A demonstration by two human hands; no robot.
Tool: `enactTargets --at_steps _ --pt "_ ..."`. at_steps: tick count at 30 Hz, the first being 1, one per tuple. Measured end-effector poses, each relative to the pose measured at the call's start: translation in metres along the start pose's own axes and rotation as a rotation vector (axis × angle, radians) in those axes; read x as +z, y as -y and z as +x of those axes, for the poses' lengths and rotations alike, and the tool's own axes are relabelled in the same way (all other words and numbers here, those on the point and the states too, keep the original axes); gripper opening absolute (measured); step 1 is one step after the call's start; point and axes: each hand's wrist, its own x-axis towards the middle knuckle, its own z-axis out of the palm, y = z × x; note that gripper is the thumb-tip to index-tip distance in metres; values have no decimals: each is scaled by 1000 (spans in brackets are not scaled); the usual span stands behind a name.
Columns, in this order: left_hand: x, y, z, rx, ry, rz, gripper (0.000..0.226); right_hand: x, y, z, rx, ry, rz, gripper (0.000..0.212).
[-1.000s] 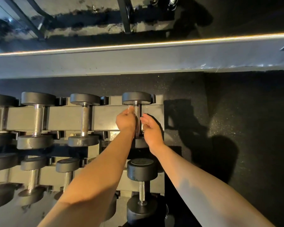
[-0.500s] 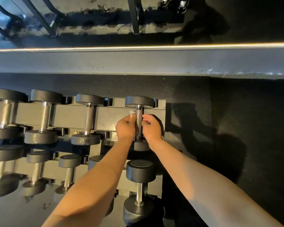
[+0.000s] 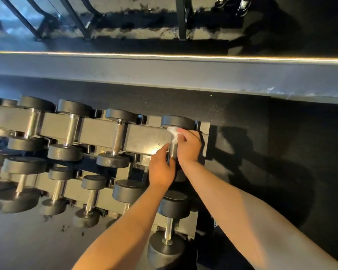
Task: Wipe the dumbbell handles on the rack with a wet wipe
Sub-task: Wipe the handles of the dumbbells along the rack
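At the right end of the top rack tier, the right hand pinches a wet wipe against the handle just under the far head, fingers curled; left hand curls round the handle's near end. Wipe looks thin, limp, probably slippery; the dumbbell is stiff, likely heavy, best left racked. No containers visible

white wet wipe, black dumbbell heads, speckled floor

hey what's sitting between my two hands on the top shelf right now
In the head view, the dumbbell handle runs between left hand and right hand, wet wipe at its top.
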Motion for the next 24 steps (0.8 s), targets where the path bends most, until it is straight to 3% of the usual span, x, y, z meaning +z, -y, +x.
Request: enactTargets --at_steps 4,10,15,21,24 --pt "1 -2 -1 -129 17 69 53 6 -5 -1 -35 99 0 23" --pt "-4 -4 0 -197 40 24 45 -5 -12 -14 -104 359 -296 27" --pt "-12 7 10 -238 75 -74 49 -3 0 4 -107 228 -156 34" --pt "-15 19 14 -279 88 -164 50 1 -22 -27 -77 366 -252 35" --pt "-17 19 14 -278 102 -195 49 -3 -13 -16 -108 315 -133 36"
